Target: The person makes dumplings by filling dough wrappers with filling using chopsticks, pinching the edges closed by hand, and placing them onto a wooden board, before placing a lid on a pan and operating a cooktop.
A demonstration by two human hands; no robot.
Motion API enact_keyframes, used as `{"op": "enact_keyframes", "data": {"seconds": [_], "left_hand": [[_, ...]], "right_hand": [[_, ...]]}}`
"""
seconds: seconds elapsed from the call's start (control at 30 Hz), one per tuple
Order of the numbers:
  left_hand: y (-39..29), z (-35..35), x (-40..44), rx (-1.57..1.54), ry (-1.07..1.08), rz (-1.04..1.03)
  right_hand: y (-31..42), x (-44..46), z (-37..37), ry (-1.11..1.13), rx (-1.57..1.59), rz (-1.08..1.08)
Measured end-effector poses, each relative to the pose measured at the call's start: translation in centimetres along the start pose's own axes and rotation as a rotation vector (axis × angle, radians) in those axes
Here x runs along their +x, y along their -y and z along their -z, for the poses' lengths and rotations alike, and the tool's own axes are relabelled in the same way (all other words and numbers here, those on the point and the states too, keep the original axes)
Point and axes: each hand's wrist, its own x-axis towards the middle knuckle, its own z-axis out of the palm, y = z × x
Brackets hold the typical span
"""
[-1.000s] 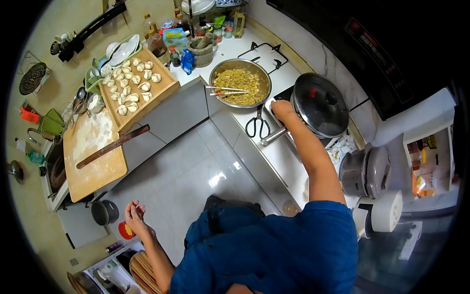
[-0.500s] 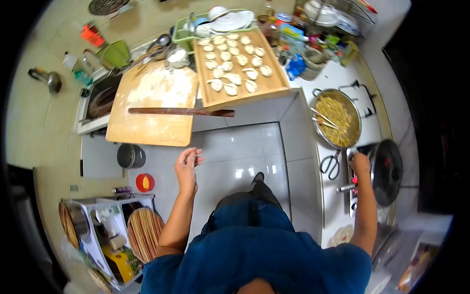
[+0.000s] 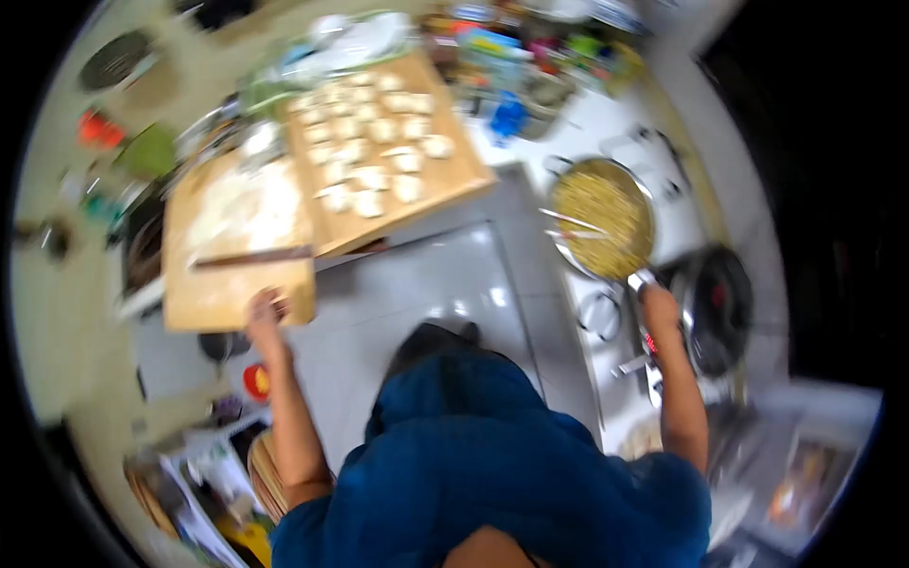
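My right hand [image 3: 660,310] is closed around the pale handle [image 3: 642,280] of a steel frying pan [image 3: 648,194] at the right. Chopped yellowish filling [image 3: 592,204] fills the pan, with a pair of chopsticks [image 3: 575,223] resting across it. My left hand [image 3: 267,317], blurred, is at the near edge of a floury wooden board [image 3: 237,293]. Its fingers are loosely bent with nothing visible in them; whether they touch the board I cannot tell. A dark rolling pin [image 3: 251,257] lies across that board. Beside it, several pale dumplings [image 3: 369,177] sit in rows on a wooden tray [image 3: 431,194].
A dark lidded pan [image 3: 717,312] stands on the stove just right of my right hand. Scissors [image 3: 599,315] lie on the white counter. Bottles and packets crowd the back corner. A red bowl [image 3: 256,381] and a shelf [image 3: 189,464] are at lower left.
The whole view has shifted and turned, with blur. My left hand has moved from over the floor to the board's near edge. My right hand stays at the pan's handle.
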Motion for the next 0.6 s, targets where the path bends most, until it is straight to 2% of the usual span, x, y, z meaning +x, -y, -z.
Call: {"op": "enact_keyframes", "data": {"seconds": [0.1,0.13,0.27,0.43,0.6], "left_hand": [[2.3,0.6,4.6,-0.087,-0.026,0.118],[3.4,1.1,6.4,-0.101,-0.018,0.14],[2.0,0.4,10.6,-0.058,-0.051,0.191],[5.6,4.5,22.7,-0.061,-0.038,0.229],[4.9,6.9,29.7,-0.055,-0.161,0.22]], "right_hand": [[0.7,0.3,1.0,-0.005,0.11,-0.068],[1.5,0.4,2.8,0.067,0.104,-0.15],[1.5,0.6,2.0,0.183,0.11,-0.327],[1.9,0.5,4.0,0.182,0.28,-0.55],[1.5,0.4,4.8,0.238,0.288,-0.432]]}}
